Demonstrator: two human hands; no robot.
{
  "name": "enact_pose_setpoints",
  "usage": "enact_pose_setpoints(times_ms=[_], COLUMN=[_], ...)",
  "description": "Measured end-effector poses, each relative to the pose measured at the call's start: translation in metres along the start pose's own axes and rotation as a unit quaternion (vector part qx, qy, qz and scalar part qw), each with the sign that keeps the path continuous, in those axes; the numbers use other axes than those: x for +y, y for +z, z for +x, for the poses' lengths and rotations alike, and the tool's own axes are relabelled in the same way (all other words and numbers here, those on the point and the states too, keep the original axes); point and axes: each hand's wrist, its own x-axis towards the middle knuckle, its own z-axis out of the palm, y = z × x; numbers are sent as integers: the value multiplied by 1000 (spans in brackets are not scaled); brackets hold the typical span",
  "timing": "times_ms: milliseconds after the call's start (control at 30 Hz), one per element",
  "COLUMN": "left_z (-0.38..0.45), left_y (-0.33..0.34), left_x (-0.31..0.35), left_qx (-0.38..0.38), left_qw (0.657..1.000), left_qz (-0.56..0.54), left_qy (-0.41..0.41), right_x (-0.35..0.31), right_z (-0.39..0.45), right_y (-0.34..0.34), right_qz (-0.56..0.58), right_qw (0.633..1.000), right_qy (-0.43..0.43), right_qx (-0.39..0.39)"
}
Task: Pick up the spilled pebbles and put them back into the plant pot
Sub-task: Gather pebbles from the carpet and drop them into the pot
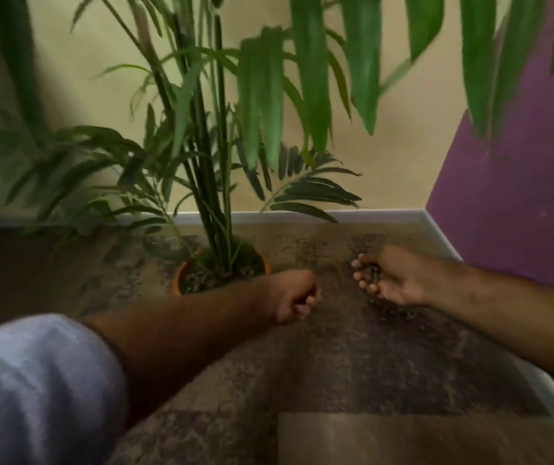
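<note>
An orange plant pot [179, 280] stands on the floor near the wall, with tall green stems rising from it and brown pebbles on its soil. My right hand [393, 280] is cupped, palm up, to the right of the pot, and dark pebbles [371, 272] lie in it. A few spilled pebbles [399, 313] lie on the floor just below that hand. My left hand [297, 297] is a closed fist between the pot and my right hand; whether it holds anything is hidden.
Long green leaves [312, 88] hang down across the top of the view. A white skirting board [352, 216] runs along the cream wall and turns along the purple wall [520, 182] on the right. The patterned brown floor [352, 380] spreads toward me.
</note>
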Motion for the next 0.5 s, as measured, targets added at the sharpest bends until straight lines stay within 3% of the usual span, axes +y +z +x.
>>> enact_pose_setpoints(times_ms=[133, 300, 400, 500], left_z=[-34, -54, -54, -53], left_y=[-44, -111, -150, -170], left_x=[0, -22, -34, -35], left_qx=[-3, 90, 184, 225], left_qw=[997, 987, 964, 941], left_qz=[61, -127, -170, -200], left_qy=[-38, 49, 84, 152], right_x=[-8, -7, -4, 0], right_z=[4, 12, 19, 28], right_y=[42, 97, 123, 142], right_qz=[-47, -42, -3, 23], right_qw=[998, 997, 996, 997], right_qy=[6, -6, -15, -12], right_qx=[-37, -70, -82, -74])
